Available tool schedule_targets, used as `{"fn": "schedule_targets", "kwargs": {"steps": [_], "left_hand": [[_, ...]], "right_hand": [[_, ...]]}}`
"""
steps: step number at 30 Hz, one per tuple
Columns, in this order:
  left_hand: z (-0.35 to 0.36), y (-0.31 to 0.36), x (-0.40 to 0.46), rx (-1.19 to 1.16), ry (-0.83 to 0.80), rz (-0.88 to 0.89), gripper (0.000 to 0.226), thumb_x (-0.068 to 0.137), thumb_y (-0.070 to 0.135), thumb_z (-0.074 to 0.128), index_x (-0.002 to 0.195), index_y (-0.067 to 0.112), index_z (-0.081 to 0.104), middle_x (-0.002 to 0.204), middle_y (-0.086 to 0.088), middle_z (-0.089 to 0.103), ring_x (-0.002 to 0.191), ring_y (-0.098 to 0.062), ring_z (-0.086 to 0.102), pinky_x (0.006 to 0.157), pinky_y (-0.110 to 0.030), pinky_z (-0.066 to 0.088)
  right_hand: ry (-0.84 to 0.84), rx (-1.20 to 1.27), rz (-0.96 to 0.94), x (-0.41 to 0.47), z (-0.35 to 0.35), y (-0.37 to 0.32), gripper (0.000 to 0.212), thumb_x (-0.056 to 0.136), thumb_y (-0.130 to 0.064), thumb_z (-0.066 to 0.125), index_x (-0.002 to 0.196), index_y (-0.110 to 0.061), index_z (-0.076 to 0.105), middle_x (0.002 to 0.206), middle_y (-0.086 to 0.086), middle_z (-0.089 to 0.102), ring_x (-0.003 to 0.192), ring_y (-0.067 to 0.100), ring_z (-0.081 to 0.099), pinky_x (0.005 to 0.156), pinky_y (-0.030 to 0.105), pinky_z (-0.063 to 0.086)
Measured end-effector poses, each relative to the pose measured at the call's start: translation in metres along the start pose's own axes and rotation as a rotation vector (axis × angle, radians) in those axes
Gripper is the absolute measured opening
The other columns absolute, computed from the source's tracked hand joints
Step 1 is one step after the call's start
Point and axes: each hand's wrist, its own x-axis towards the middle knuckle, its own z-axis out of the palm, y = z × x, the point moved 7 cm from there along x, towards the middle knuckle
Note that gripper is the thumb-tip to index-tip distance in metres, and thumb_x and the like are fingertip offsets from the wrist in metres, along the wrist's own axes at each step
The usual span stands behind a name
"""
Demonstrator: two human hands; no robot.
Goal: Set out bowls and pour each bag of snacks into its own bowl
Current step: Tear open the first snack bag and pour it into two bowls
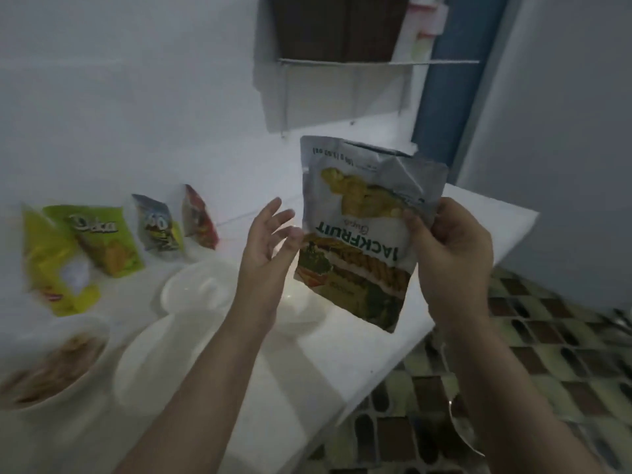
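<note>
White counter [342, 364] runs from near left to far right; patterned tile floor [533, 364] lies to its right. White wall [136, 97] behind, with a wire shelf [342, 63] high at the far centre.

Jackfruit bag [362, 234], silver, held upside down in the air above the counter's right part, print inverted, lower end tilted toward the near right. It hangs over a white bowl [301, 302], largely hidden behind bag and arm.

Right hand [451, 254] grips the bag's right edge: thumb across the printed face, other fingers curled round the back. Left hand [270, 241] is just left of the bag, fingers straight and spread; the fingertips appear to touch or nearly touch the left edge, contact unclear through blur.

Near left: bowl of snacks [51, 364], pale brown pieces inside. Right of it, two more white bowls [198, 289], blurred.

Far left along the wall, upright in a row: yellow bag [58, 265], green bag [102, 237], blue-grey bag [159, 224], red bag [200, 217].
</note>
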Motion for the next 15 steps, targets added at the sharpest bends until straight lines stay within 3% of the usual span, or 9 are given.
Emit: {"fn": "schedule_targets", "kwargs": {"steps": [4, 7, 9, 12, 15], "left_hand": [[0.1, -0.026, -0.003, -0.018, -0.16, -0.043, 0.045, 0.081, 0.05, 0.066, 0.123, 0.048, 0.051, 0.128, 0.02, 0.059, 0.115, -0.003, 0.058, 0.1, -0.034, 0.049], [0.178, -0.048, -0.011, -0.045, -0.297, -0.093, 0.03, 0.09, 0.039, 0.066, 0.118, 0.044, 0.054, 0.121, 0.023, 0.061, 0.106, 0.004, 0.059, 0.1, -0.032, 0.05], [0.219, -0.063, -0.017, -0.056, -0.37, -0.123, 0.025, 0.093, 0.031, 0.063, 0.117, 0.037, 0.056, 0.119, 0.02, 0.061, 0.104, 0.004, 0.06, 0.099, -0.032, 0.05], [0.285, -0.09, -0.03, -0.092, -0.502, -0.179, 0.024, 0.093, 0.025, 0.064, 0.116, 0.031, 0.058, 0.119, 0.012, 0.063, 0.104, 0.001, 0.061, 0.094, -0.03, 0.052], [0.348, -0.126, -0.043, -0.121, -0.631, -0.265, 0.02, 0.094, 0.024, 0.063, 0.112, 0.031, 0.06, 0.112, 0.015, 0.064, 0.104, -0.005, 0.061, 0.083, -0.024, 0.052]], "right_hand": [[0.249, -0.065, 0.033, 0.002, -0.106, 0.033, 0.011, 0.095, -0.023, 0.063, 0.092, -0.013, 0.068, 0.087, 0.018, 0.071, 0.082, 0.039, 0.069, 0.066, 0.056, 0.058], [0.433, -0.19, 0.048, -0.01, -0.181, 0.054, 0.025, 0.094, -0.031, 0.061, 0.092, -0.007, 0.06, 0.087, 0.031, 0.061, 0.079, 0.051, 0.06, 0.062, 0.062, 0.053], [0.536, -0.255, 0.078, -0.022, -0.218, 0.063, 0.02, 0.095, -0.027, 0.061, 0.091, -0.007, 0.056, 0.084, 0.028, 0.059, 0.075, 0.047, 0.058, 0.058, 0.055, 0.052], [0.661, -0.398, 0.148, -0.038, -0.271, 0.08, 0.01, 0.095, -0.017, 0.059, 0.088, -0.012, 0.054, 0.071, 0.008, 0.055, 0.06, 0.026, 0.05, 0.052, 0.039, 0.04], [0.717, -0.485, 0.223, -0.046, -0.316, 0.104, 0.004, 0.097, -0.014, 0.057, 0.093, -0.015, 0.055, 0.075, 0.004, 0.058, 0.062, 0.018, 0.054, 0.055, 0.034, 0.044]]}}
